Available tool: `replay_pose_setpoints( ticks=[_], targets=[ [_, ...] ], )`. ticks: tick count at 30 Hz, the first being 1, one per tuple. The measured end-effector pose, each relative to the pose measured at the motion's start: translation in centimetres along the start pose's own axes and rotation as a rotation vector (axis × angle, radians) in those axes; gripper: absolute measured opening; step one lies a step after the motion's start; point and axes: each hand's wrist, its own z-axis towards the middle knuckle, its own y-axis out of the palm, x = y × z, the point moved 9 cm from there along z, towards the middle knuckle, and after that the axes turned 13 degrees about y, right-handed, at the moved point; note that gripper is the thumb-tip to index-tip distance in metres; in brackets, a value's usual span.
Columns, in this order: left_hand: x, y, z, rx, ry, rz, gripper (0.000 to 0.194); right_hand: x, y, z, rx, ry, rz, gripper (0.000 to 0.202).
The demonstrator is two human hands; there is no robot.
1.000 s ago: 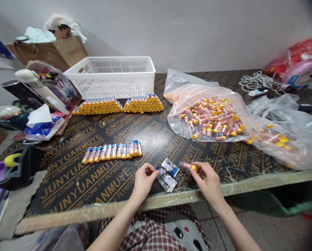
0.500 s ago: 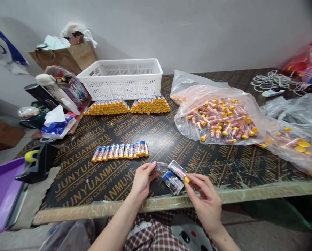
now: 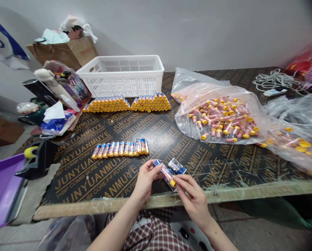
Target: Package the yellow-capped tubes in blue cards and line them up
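Observation:
Near the table's front edge, my left hand (image 3: 147, 178) pinches the blue upper end of a clear tube with a yellow cap (image 3: 166, 173). At the tube's yellow lower end are the closed fingers of my right hand (image 3: 192, 195). Just behind the tube, small blue and silver wrappers (image 3: 177, 166) lie on the table. A row of several wrapped tubes (image 3: 121, 149) with yellow ends lies to the left, beyond my left hand. Two stacks of such tubes, the left stack (image 3: 107, 104) and the right stack (image 3: 152, 102), stand farther back.
Behind the stacks is a white basket (image 3: 124, 83). At the right, a clear bag (image 3: 259, 120) holds many yellow-capped tubes, with white cables (image 3: 276, 81) beyond. Bottles (image 3: 45, 83), a black tape dispenser (image 3: 42, 160) and a purple tray (image 3: 4, 188) are at the left.
My right hand has moved left with the tube, bringing its upper end to my left hand, which now grips it. The wrappers behind lie more uncovered.

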Motion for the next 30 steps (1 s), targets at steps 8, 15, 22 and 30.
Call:
replay_pose_setpoints(
  ticks=[8, 15, 22, 30],
  targets=[
    [-1.8, 1.7, -1.7, -0.218, -0.201, 0.076, 0.038, -0.3, 1.1, 1.3, -0.153, -0.035, -0.022, 0.08],
    [-1.8, 2.7, -2.7, -0.286, -0.242, 0.087, 0.035, 0.1, 2.1, 1.1, -0.29, -0.017, 0.059, 0.086],
    [-2.0, 2.4, -2.8, -0.256, -0.25, 0.092, 0.035, -0.1, 2.1, 1.0, -0.267, -0.024, 0.088, 0.086],
    [-1.7, 2.3, -2.9, -0.251, -0.252, 0.086, 0.035, -0.2, 2.1, 1.1, -0.257, -0.021, 0.133, 0.087]
  ],
)
